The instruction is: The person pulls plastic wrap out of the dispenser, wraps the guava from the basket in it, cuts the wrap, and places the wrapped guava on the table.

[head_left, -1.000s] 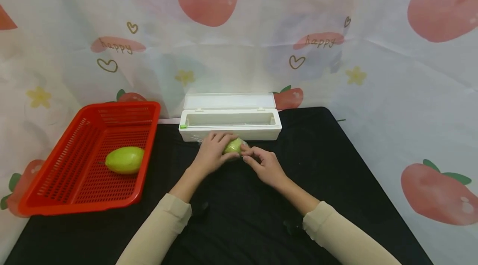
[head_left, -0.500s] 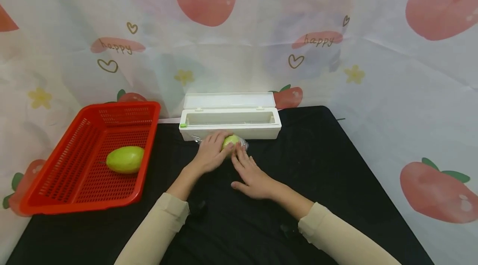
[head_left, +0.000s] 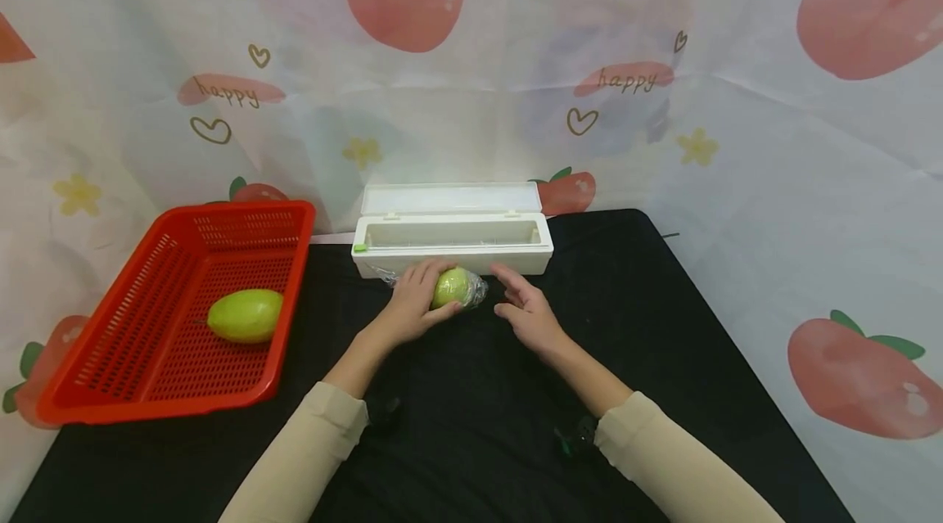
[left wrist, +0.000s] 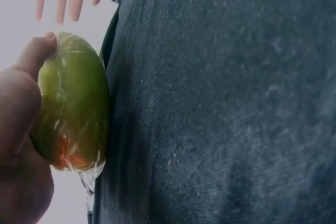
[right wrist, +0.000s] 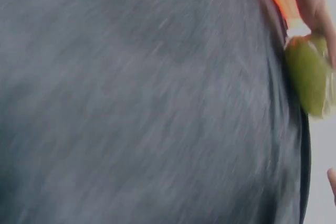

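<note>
An oval green fruit [head_left: 451,287], wrapped in clear plastic film, lies on the black cloth in front of a white cling film dispenser [head_left: 453,263]. My left hand [head_left: 411,302] grips it from the left, thumb on the near side and fingers over the far side. In the left wrist view the wrapped fruit [left wrist: 79,100] has an orange patch near one end, and loose film trails there. My right hand [head_left: 534,317] is apart from the fruit, to its right, holding nothing. Only a fingertip of that hand shows in the right wrist view.
The dispenser's lid [head_left: 452,198] stands raised, with a green slider [head_left: 359,248] at the left of its front edge. On the left sits a red basket [head_left: 158,407] holding another green fruit [head_left: 245,316]. A patterned curtain hangs behind the table.
My right hand let go of the film at the fruit's right end, flattened against it, then drew away to the right. My left hand keeps its hold; the fruit has shifted slightly left.
</note>
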Motion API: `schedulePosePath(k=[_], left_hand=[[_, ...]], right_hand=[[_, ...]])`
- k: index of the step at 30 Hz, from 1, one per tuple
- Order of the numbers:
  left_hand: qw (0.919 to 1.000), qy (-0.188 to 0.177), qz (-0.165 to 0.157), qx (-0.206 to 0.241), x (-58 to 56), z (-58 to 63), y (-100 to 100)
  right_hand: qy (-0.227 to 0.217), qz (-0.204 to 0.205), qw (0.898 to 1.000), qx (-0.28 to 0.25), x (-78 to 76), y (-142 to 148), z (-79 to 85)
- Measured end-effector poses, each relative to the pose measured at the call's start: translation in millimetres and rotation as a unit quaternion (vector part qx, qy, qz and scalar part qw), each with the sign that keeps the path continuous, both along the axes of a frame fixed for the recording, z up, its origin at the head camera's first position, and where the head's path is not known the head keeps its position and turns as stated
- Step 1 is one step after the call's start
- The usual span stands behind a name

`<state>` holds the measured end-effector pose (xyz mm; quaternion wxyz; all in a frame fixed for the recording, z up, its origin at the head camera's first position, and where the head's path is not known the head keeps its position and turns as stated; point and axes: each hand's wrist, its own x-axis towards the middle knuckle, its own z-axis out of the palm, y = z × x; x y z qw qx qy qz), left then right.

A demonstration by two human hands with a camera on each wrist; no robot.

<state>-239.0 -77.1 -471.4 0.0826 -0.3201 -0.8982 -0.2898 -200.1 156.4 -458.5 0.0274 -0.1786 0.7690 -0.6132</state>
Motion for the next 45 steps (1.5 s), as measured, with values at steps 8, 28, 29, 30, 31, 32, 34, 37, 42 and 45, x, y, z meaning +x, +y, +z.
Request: schedulePosePath(k=[8, 28, 29, 30, 31, 32, 34, 37, 42, 45], left_hand=[[0.9999, -0.015, -0.004, 0.008, 1.4, -3.5, 0.4], [0.9997, -0.010, 0.016, -0.015, 10.7, 1.5, 11.9], [0.9997, -0.006, 0.019, -0.016, 11.0, 1.2, 12.2], [0.9997, 0.000, 0.019, -0.016, 11.1, 0.6, 12.5], [0.9996, 0.005, 0.019, -0.021, 11.3, 0.1, 12.4], [0.9994, 0.011, 0.019, -0.026, 11.6, -0.1, 12.3], [0.9991, 0.022, 0.015, -0.034, 12.4, -1.1, 12.0], [0.9995, 0.021, 0.007, -0.022, 13.9, -1.0, 11.6], [0.9987, -0.028, -0.002, 0.042, 17.8, 4.7, 7.7], [0.9946, -0.062, -0.018, 0.081, 22.3, 11.0, -0.8]], right_hand=[[-0.107, 0.059, 0.993, -0.009, 8.2, -47.7, -4.2], [-0.261, 0.013, 0.957, -0.123, 41.6, -73.3, 24.5], [-0.259, 0.014, 0.957, -0.126, 40.7, -71.6, 25.9], [-0.255, 0.013, 0.959, -0.124, 40.1, -69.4, 27.0], [-0.245, 0.006, 0.963, -0.114, 39.4, -67.3, 27.8], [-0.227, -0.004, 0.969, -0.094, 38.8, -65.0, 28.5], [-0.169, -0.026, 0.985, -0.020, 36.5, -59.3, 28.6], [-0.041, -0.052, 0.993, 0.099, 26.4, -49.6, 27.4], [0.098, -0.013, 0.970, 0.222, -2.2, -32.7, 27.7], [0.107, 0.038, 0.954, 0.278, -11.7, -26.5, 29.2]])
